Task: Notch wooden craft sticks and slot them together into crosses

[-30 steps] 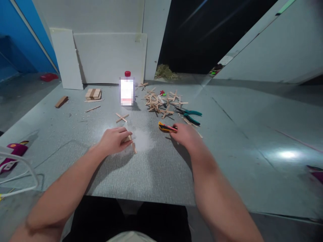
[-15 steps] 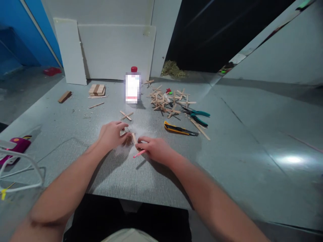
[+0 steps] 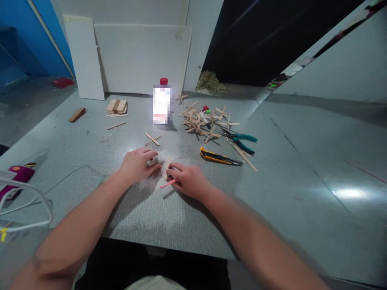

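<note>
My right hand (image 3: 192, 179) is closed, its thumb and fingertips on a short pale wooden craft stick (image 3: 166, 168) held at a steep angle. A pink pencil (image 3: 168, 184) is tucked in the same hand, its end jutting out to the left. Across from it, my left hand (image 3: 139, 164) curves over the tabletop with thumb and forefinger apart, close to the stick. What lies under its palm is hidden. Just beyond the left hand, two craft sticks form a flat cross (image 3: 153, 139) on the table (image 3: 145, 213).
Many crossed sticks (image 3: 196, 121) lie in a pile behind, beside green-handled pliers (image 3: 242, 141) and a yellow utility knife (image 3: 220, 157). A red-capped bottle (image 3: 163, 81) stands behind the cross. Bundled sticks (image 3: 117, 106) and a purple glue gun (image 3: 19, 179) are to the left.
My left thumb and forefinger have spread wider. The craft stick in my right hand has turned and shifted slightly right. The whole view has moved a little.
</note>
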The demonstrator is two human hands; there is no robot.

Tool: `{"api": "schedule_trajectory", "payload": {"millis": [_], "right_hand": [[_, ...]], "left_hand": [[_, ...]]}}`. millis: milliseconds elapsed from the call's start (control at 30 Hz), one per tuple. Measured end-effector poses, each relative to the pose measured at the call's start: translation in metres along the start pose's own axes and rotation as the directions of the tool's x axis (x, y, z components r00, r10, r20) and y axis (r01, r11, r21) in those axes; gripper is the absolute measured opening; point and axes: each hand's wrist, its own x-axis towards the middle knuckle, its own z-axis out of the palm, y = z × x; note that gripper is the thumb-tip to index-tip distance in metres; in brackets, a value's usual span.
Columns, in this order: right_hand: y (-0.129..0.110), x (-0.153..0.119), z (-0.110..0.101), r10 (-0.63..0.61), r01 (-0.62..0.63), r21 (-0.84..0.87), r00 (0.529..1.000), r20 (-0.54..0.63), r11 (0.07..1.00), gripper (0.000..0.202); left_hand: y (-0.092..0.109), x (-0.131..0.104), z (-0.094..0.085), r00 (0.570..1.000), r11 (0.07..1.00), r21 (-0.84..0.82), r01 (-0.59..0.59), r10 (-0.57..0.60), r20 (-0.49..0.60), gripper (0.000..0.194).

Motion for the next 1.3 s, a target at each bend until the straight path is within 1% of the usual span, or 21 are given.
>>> {"api": "schedule_trajectory", "payload": {"millis": [100,167,267,367,500,567,667,767,867,933,1033,1100,1133,1200,1233,1300], "right_hand": [[0.008,-0.003,-0.006,-0.029,0.029,0.007,0.999,-0.019,1.000,0.019],[0.014,-0.005,-0.010,-0.043,0.044,0.008,0.998,-0.036,0.999,0.024],[0.021,-0.005,-0.013,-0.067,0.067,0.014,0.997,-0.046,0.998,0.031],[0.024,-0.003,-0.009,-0.090,0.091,0.030,0.995,-0.031,0.995,0.040],[0.023,0.003,-0.005,-0.092,0.092,0.047,0.996,-0.015,0.995,0.036],[0.023,0.006,-0.007,-0.102,0.102,0.049,0.995,-0.006,0.994,0.033],[0.027,0.009,-0.010,-0.129,0.128,0.050,0.992,0.010,0.990,0.029],[0.034,0.008,-0.009,-0.161,0.160,0.064,0.987,0.022,0.985,0.028],[0.039,0.001,-0.006,-0.250,0.249,0.064,0.968,0.000,0.966,0.037],[0.040,-0.004,-0.005,-0.260,0.261,0.070,0.965,-0.019,0.963,0.040],[0.038,-0.009,-0.008,-0.255,0.256,0.065,0.967,-0.019,0.965,0.042],[0.037,-0.010,-0.010,-0.260,0.260,0.072,0.965,-0.022,0.963,0.045],[0.036,-0.010,-0.011,-0.262,0.263,0.078,0.965,-0.024,0.962,0.047],[0.036,-0.009,-0.012,-0.262,0.264,0.087,0.964,-0.032,0.961,0.052],[0.036,-0.009,-0.013,-0.263,0.265,0.089,0.964,-0.034,0.960,0.054],[0.036,-0.009,-0.014,-0.258,0.260,0.092,0.966,-0.033,0.961,0.058]], "left_hand": [[0.004,0.000,0.006,0.995,0.996,-0.040,-0.085,0.086,0.042,0.036],[0.005,0.001,0.010,0.983,0.984,-0.077,-0.160,0.165,0.076,0.036],[0.003,0.002,0.015,0.958,0.958,-0.135,-0.252,0.267,0.104,0.029],[0.001,0.003,0.021,0.947,0.942,-0.181,-0.284,0.305,0.102,0.021],[0.004,0.005,0.031,0.925,0.915,-0.219,-0.340,0.367,0.097,0.014],[0.006,0.006,0.035,0.912,0.900,-0.226,-0.372,0.399,0.089,0.017],[0.004,0.010,0.037,0.887,0.872,-0.245,-0.423,0.454,0.087,0.019],[-0.001,0.013,0.038,0.865,0.848,-0.277,-0.452,0.493,0.097,0.015],[-0.005,0.014,0.040,0.860,0.842,-0.294,-0.452,0.499,0.105,0.016],[-0.005,0.013,0.041,0.856,0.837,-0.276,-0.472,0.510,0.082,0.018],[-0.003,0.011,0.040,0.862,0.820,-0.330,-0.468,0.506,0.034,0.015],[-0.001,0.009,0.037,0.893,0.828,-0.385,-0.407,0.450,0.023,0.012],[0.000,0.008,0.035,0.915,0.844,-0.404,-0.353,0.402,0.040,0.015],[0.003,0.007,0.031,0.953,0.890,-0.380,-0.253,0.296,0.058,0.024],[0.003,0.006,0.030,0.960,0.901,-0.366,-0.232,0.273,0.063,0.029],[0.004,0.006,0.028,0.962,0.911,-0.344,-0.228,0.265,0.063,0.030]]}}
